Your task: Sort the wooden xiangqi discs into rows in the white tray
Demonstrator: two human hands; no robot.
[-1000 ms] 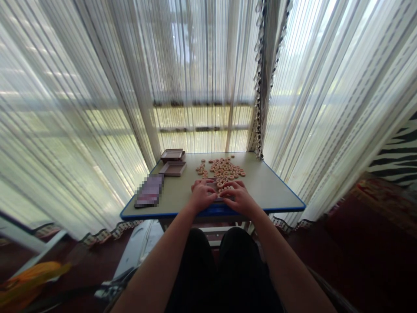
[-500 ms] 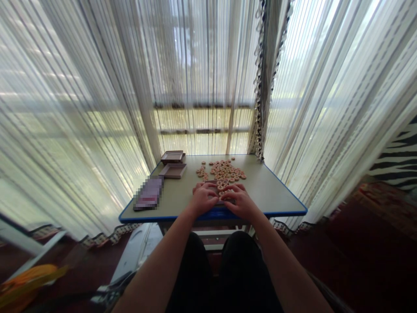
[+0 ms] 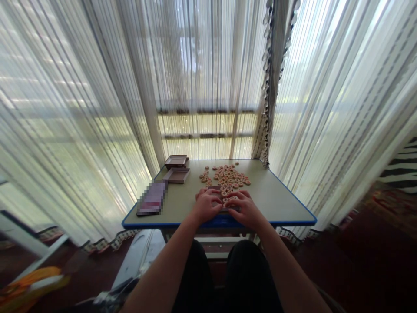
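Observation:
Near the front edge of the table, a shallow box (image 3: 215, 188) lies between my hands with several round xiangqi pieces (image 3: 225, 194) in it. My left hand (image 3: 208, 205) curls over the left side of this box, its thumb reaching in towards the pieces. From the right, my right hand (image 3: 245, 207) bends over the box, thumb and fingertips on a xiangqi piece; the exact grip is partly hidden. Just beyond the box, many loose xiangqi pieces (image 3: 228, 174) are spread in a pile.
A shallow open tray (image 3: 177, 175) stands at the table's left, with another tray (image 3: 176, 160) behind it. A blurred-out phone-like object (image 3: 152, 198) lies at the front left. The table (image 3: 280, 202) has a blue edge; sheer curtains (image 3: 208, 78) hang behind it.
The view has shifted slightly, so the table sits a little lower and further right. Both hands stay at the box, with only small finger movements among the pieces.

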